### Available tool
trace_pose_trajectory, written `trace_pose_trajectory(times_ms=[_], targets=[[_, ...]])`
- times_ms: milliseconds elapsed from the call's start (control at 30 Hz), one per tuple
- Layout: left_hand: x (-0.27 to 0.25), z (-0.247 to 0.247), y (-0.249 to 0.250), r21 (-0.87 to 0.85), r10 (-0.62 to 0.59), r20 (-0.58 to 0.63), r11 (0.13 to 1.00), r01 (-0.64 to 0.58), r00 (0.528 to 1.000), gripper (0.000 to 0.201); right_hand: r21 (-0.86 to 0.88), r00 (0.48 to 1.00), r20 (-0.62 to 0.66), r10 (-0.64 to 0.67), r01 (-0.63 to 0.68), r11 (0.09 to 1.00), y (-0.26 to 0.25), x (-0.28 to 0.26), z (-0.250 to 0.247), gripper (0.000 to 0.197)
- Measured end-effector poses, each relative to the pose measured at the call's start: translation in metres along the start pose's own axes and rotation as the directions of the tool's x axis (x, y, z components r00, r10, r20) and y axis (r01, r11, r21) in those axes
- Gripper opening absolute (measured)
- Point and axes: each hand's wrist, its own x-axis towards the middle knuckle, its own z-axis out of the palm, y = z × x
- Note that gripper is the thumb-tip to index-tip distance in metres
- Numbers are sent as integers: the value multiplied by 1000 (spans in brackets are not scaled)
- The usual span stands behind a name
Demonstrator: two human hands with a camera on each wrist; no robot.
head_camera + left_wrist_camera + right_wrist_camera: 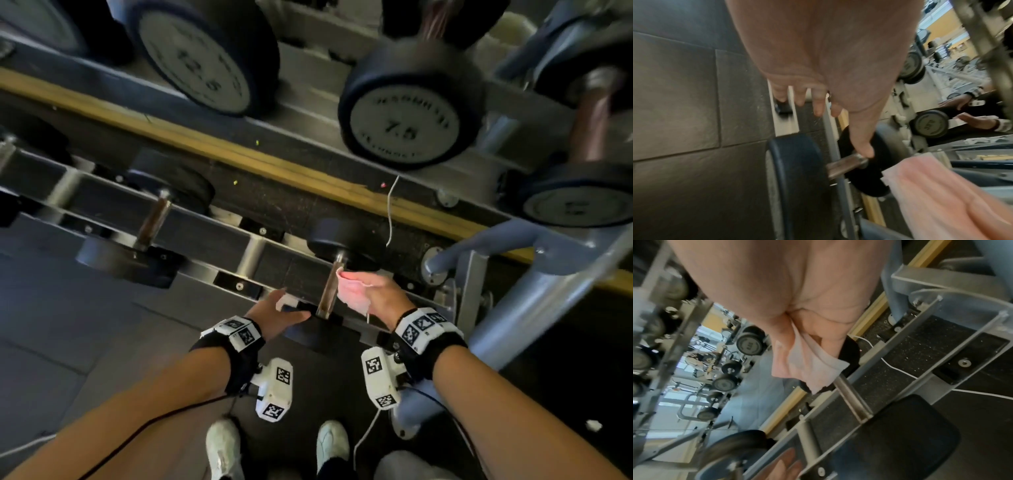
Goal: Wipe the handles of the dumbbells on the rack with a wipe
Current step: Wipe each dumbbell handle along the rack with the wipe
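Observation:
On the lower rack rail (pixel 212 219) lies a dumbbell whose steel handle (pixel 329 291) runs between two black heads. My right hand (pixel 356 284) pinches a pink wipe (pixel 351 291) just right of that handle, the wipe's edge at or beside the bar. In the right wrist view the wipe (pixel 807 368) hangs from my right hand (pixel 818 344) above the handle (pixel 853 395). My left hand (pixel 287 305) is spread with straight fingers over the rail left of the handle, holding nothing. From the left wrist, its thumb points toward the handle (pixel 846 164) and the wipe (pixel 941 194).
A second dumbbell (pixel 150 222) lies further left on the same rail. The upper shelf carries dumbbells marked 12.5 (pixel 202 58) and 7.5 (pixel 407 116). A grey rack upright (pixel 534 298) stands to the right, a white cable (pixel 390 212) hangs behind, and my shoes (pixel 222 448) are below.

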Motion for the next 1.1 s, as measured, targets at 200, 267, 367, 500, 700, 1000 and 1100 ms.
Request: trace_pose_trajectory(times_ms=[200,267,367,500,700,1000,1100], targets=[[-112,-94,97,-203,195,-18,960,-194,981,37,187,987,-13,-163,163,969,-92,-124,63,38],[-162,-127,124,-278,283,4,922,-271,959,31,173,965,-32,-259,260,950,-118,-166,89,38],[-231,-175,152,-389,355,54,868,-308,933,25,189,932,-70,-356,363,913,-153,-217,133,31],[-292,-228,170,-487,396,68,814,-316,916,29,213,878,-125,-463,479,851,-195,-259,190,22],[-316,-277,175,-559,489,32,732,-390,872,26,64,787,-193,-586,606,793,-231,-273,246,12],[-291,-307,195,-595,498,-96,666,-451,862,23,-321,701,-144,-698,634,704,-253,-249,254,10],[-282,-311,211,-537,512,-112,690,-485,852,25,-415,697,-89,-711,623,663,-271,-233,243,12]])
